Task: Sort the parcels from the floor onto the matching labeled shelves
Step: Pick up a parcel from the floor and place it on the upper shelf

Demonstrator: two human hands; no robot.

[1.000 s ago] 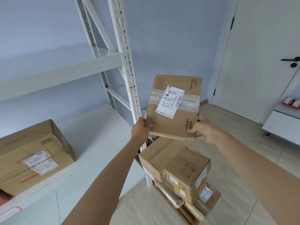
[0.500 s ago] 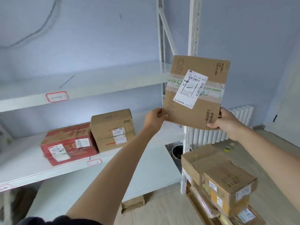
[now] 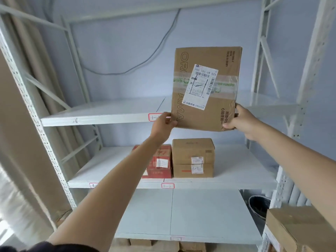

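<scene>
Parcel (image 3: 205, 88) x1 in left hand (image 3: 162, 124) + right hand (image 3: 240, 120); 2 boxes shelved.

Flat brown cardboard parcel (image 3: 205, 88): white shipping label (image 3: 200, 87) reads "505 101-19 525"; side print shows "OR…AMA", partly covered. White sticker on the square brown carton (image 3: 193, 158) reads "1-2". Red-bordered shelf tags (image 3: 167, 186) illegible.

Both hands' grip holds flat parcel (image 3: 205, 88) upright before upper shelf (image 3: 94, 119); shelf tag blurred.

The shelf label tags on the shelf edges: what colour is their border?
Red, seen in the head view on the shelf label tag.
</scene>
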